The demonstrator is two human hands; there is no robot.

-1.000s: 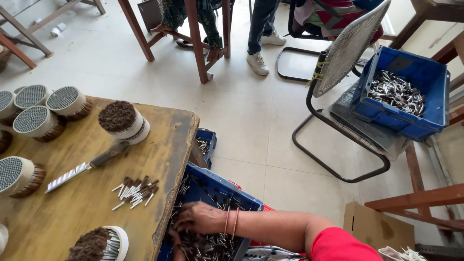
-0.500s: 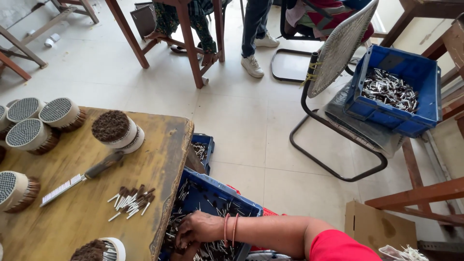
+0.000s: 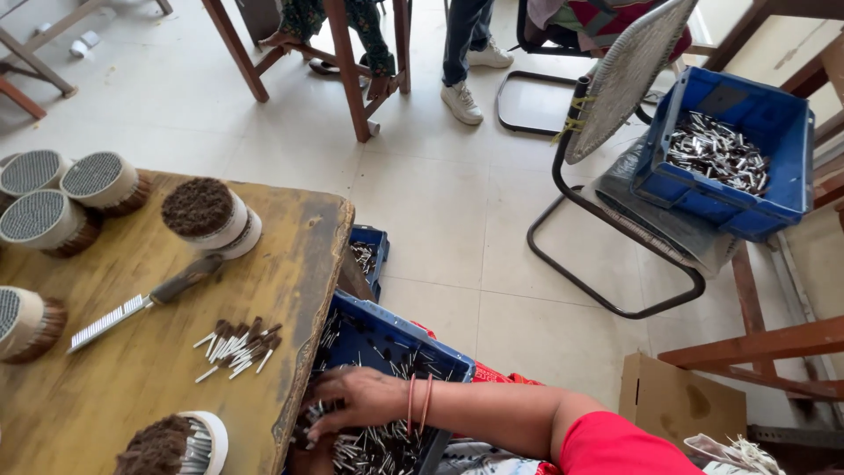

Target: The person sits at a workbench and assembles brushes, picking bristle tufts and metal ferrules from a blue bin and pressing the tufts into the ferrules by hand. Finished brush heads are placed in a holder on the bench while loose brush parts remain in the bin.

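Observation:
My right hand [image 3: 356, 400], with thin bangles at the wrist and a red sleeve above, reaches left into a blue crate [image 3: 400, 339] beside the table. Its fingers are spread, palm down, on a heap of small metal-tipped brush pieces [image 3: 374, 449] in the crate. A bit of my left hand [image 3: 301, 458] shows at the bottom edge, low in the same crate, and its grip is hidden. On the wooden table [image 3: 290, 264] lie a small pile of the same pieces [image 3: 236, 345] and a metal comb tool [image 3: 145, 302] with a dark handle.
Round bundles of bristles [image 3: 207, 215] stand around the table. A second blue crate of metal pieces [image 3: 725, 154] rests on a tilted chair [image 3: 615, 88] at right. Another person's legs and white shoe [image 3: 462, 97] are at the top. A cardboard box [image 3: 677, 405] sits at lower right.
My right hand has slid a little toward me across the pieces in the crate, with its fingers spreading. The view has shifted slightly.

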